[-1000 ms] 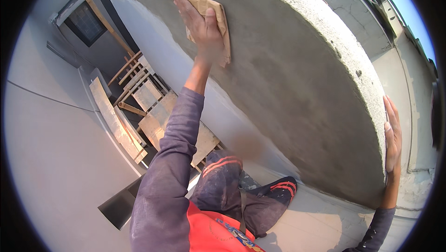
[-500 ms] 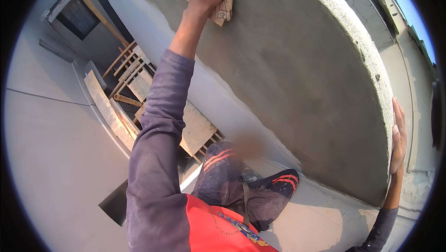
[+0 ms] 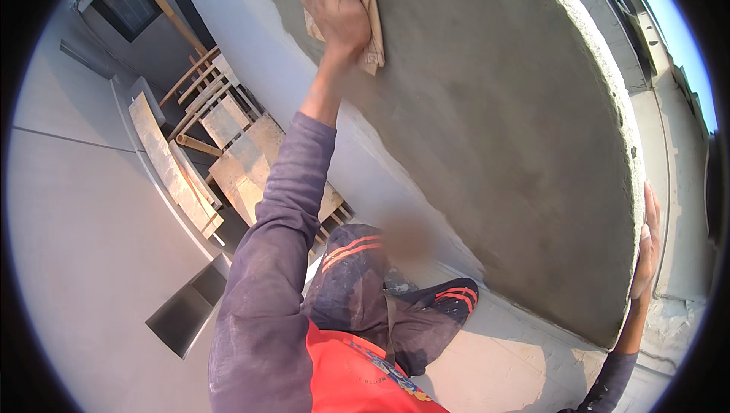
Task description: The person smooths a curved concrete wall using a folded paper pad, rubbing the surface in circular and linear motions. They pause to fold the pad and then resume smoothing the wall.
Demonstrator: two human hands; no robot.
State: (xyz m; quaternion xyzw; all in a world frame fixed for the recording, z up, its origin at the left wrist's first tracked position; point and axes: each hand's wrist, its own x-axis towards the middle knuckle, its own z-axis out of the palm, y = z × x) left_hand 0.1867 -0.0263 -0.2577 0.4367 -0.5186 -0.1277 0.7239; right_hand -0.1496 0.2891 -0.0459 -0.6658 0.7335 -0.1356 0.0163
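Observation:
My left hand [image 3: 340, 19] presses a folded piece of brown paper [image 3: 373, 42] against a grey plastered wall face [image 3: 487, 116], near its upper left part. The fingers lie long over the paper, and the palm covers much of it. On the far right, my right hand [image 3: 646, 253] rests with straight fingers along the rough, pale edge [image 3: 612, 82] of the same wall. It holds nothing, and part of it is hidden behind that edge.
White, uncoated surface [image 3: 365, 135] borders the grey plaster on the left. Below it stands bamboo scaffolding with boards [image 3: 255, 154]. A dark rectangular opening [image 3: 186, 310] breaks the pale wall at lower left. My bent knees are beneath, above a pale floor [image 3: 494, 352].
My left hand and the paper sit lower in the picture, and the fingers now show stretched out. My right hand appears slightly lower along the edge. The whole view has shifted somewhat.

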